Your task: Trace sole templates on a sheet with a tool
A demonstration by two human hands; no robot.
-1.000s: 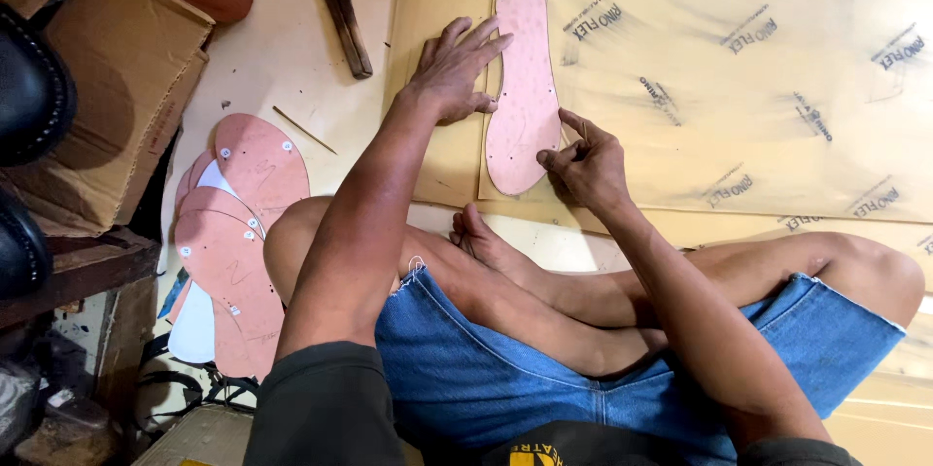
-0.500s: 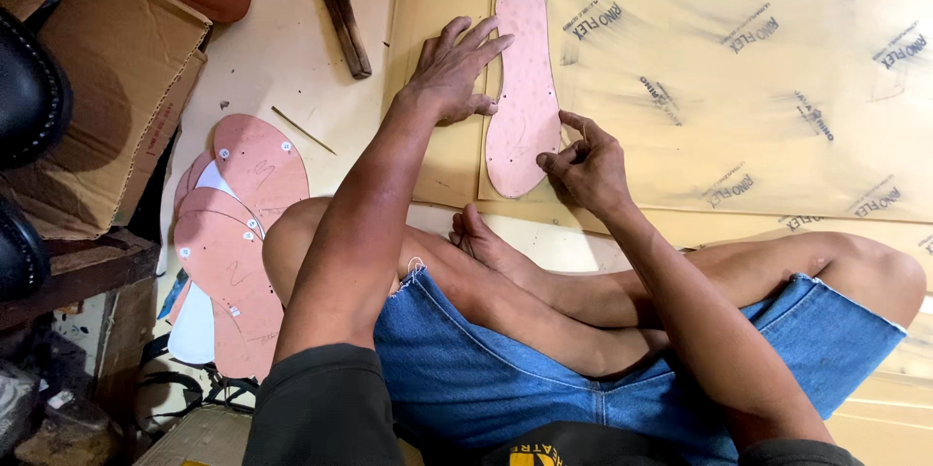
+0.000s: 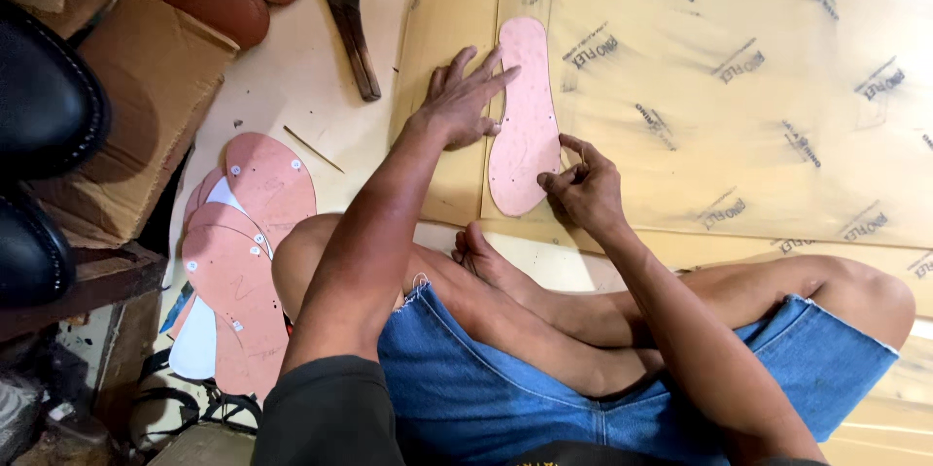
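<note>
Pressing flat, the left hand [image 3: 465, 102] lies with its fingers spread across the upper edge of a pink sole-shaped template of thin board [image 3: 526, 116], which lies on a large tan sheet of printed board [image 3: 739, 87] spread over the floor. The right hand [image 3: 586, 186] sits at the template's heel end, fingers curled together and pinching something too small to make out against the edge. The person sits cross-legged in blue denim shorts [image 3: 505, 398], bare foot tucked just below the template. The template looks light, thin and fairly stiff, likely to slide on the smooth sheet unless held down; a flat palm on top suits it best, or a pinch at the rim to lift it. To the left, a stack of similar pink sole cut-outs [image 3: 243, 252] fans out beside a brown cardboard box [image 3: 146, 106], with a dark-handled tool [image 3: 348, 14] lying near.
</note>
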